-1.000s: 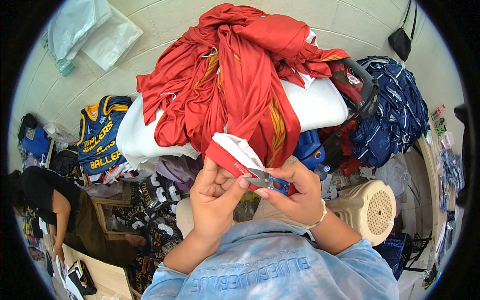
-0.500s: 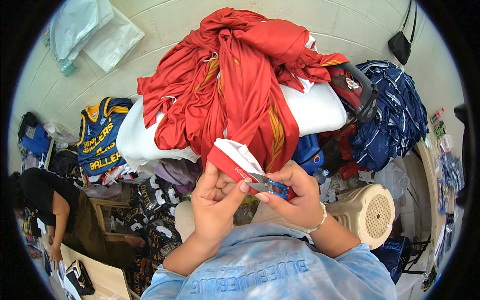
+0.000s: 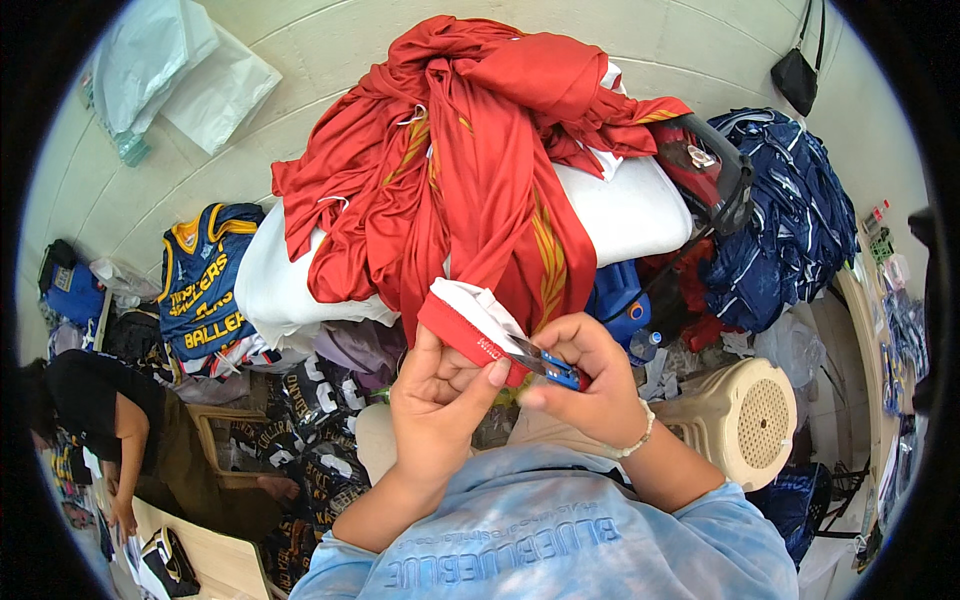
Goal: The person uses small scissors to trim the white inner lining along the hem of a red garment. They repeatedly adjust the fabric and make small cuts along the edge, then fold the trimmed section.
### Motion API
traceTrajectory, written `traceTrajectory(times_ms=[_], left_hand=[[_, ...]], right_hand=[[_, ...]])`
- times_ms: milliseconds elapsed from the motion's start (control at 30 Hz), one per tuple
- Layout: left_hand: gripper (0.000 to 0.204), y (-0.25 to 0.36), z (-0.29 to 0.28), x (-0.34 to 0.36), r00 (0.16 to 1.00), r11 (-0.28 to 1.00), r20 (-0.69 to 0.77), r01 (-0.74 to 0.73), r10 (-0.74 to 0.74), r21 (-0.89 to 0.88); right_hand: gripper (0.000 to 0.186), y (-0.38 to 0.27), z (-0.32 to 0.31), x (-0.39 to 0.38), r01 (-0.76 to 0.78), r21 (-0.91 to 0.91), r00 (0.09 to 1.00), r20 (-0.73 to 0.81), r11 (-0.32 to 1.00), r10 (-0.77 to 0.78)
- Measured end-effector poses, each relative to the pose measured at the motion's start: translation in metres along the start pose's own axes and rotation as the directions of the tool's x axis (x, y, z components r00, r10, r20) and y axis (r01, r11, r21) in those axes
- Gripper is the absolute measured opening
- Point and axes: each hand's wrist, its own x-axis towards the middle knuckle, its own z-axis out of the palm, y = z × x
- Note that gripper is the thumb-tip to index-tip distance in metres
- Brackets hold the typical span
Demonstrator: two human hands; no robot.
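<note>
My left hand [image 3: 436, 398] pinches the folded hem of a red and white jersey [image 3: 470, 322], thumb pressed on the red band. My right hand [image 3: 586, 378] grips small blue-handled thread snips [image 3: 548, 366], their metal tip touching that hem. The jersey hangs down from a heap of red jerseys [image 3: 470, 170] with yellow stripes, piled on a white padded surface [image 3: 625, 215] in front of me.
A blue and yellow jersey [image 3: 205, 275] lies left of the heap. Navy garments [image 3: 790, 220] are piled at right, above a beige plastic stool [image 3: 745, 420]. Dark printed garments [image 3: 310, 440] cover the floor. A person in black [image 3: 95, 420] crouches at lower left. Plastic bags [image 3: 180, 75] lie at upper left.
The hem and both hands have shifted slightly; the snips stay at the hem's edge. Otherwise nothing has visibly moved.
</note>
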Motion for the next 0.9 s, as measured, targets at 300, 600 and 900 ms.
traceTrajectory(times_ms=[300, 600, 900], left_hand=[[0.046, 0.008, -0.005, 0.002, 0.999, 0.999, -0.034, 0.006, -0.007, -0.036], [0.048, 0.01, 0.001, -0.003, 1.0, 1.0, -0.028, 0.0, -0.001, -0.03], [0.048, 0.007, -0.002, -0.003, 1.0, 1.0, 0.013, -0.02, 0.021, -0.022]], right_hand=[[0.027, 0.006, -0.005, -0.001, 0.101, -0.261, 0.995, 0.02, 0.96, -0.099], [0.036, -0.005, -0.003, -0.001, 0.408, -0.557, 0.904, 0.135, 0.723, -0.406], [0.031, -0.006, -0.004, 0.003, 0.407, -0.556, 0.904, 0.134, 0.724, -0.405]])
